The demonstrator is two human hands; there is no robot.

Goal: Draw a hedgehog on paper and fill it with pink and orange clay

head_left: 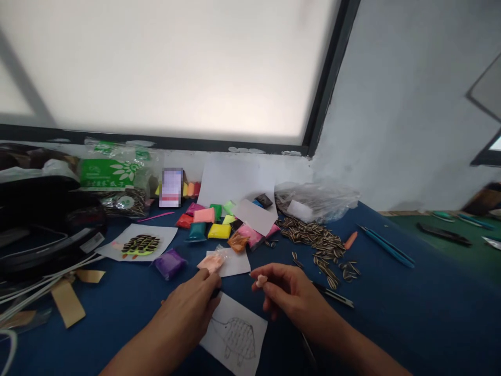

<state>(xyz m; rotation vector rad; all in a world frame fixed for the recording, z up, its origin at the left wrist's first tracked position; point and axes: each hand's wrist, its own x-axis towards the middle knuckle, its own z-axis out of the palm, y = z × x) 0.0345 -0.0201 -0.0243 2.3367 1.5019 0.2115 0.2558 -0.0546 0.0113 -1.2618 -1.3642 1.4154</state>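
My right hand [291, 292] pinches a small lump of pale peach clay [261, 281] between thumb and fingertips. My left hand [191, 303] has its fingers curled at the near edge of an opened packet of peach clay [213, 261], which seems gripped there; the fingertips are partly hidden. Under and between the hands lies a paper with a pencil drawing of a hedgehog-like animal [239, 337]. Off to the left, a sheet carries a clay animal [141, 245] with a green body and sunflower seeds on its back.
Several coloured clay packets [205, 215] lie behind the hands, a purple packet [170, 263] nearer left. Sunflower seeds [313, 235] are heaped at right, near a utility knife [332, 294] and blue tweezers [385, 245]. A phone [171, 187] and seed bag [113, 177] stand behind.
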